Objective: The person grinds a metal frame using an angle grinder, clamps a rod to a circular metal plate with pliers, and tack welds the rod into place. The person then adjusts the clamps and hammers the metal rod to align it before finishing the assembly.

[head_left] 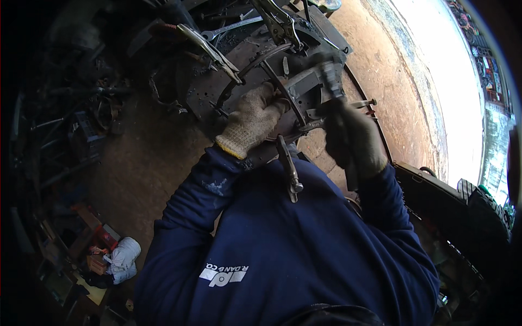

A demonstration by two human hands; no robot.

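Observation:
My right hand (pixel 356 138), gloved, is wrapped round the handle of a hammer (pixel 330 79). The hammer's head is smeared by motion above the right side of a dark metal work plate (pixel 239 51). My left hand (pixel 253 117), in a light knit glove with a yellow cuff, rests low on the plate with its fingers curled beside a curved metal frame (pixel 285 95); what lies inside them is hidden. Locking pliers (pixel 209 49) clamp the frame at the left, more locking pliers (pixel 277 24) at the far side, and another pair (pixel 288 171) at the near edge.
A combination wrench (pixel 234 27) lies at the plate's far side. A curved metal rod (pixel 361 89) runs along the right. At the lower left, a white bundle (pixel 124 259) sits among boxes on the brown floor. Dark racks (pixel 81 133) stand left; a tire (pixel 484 206) is at right.

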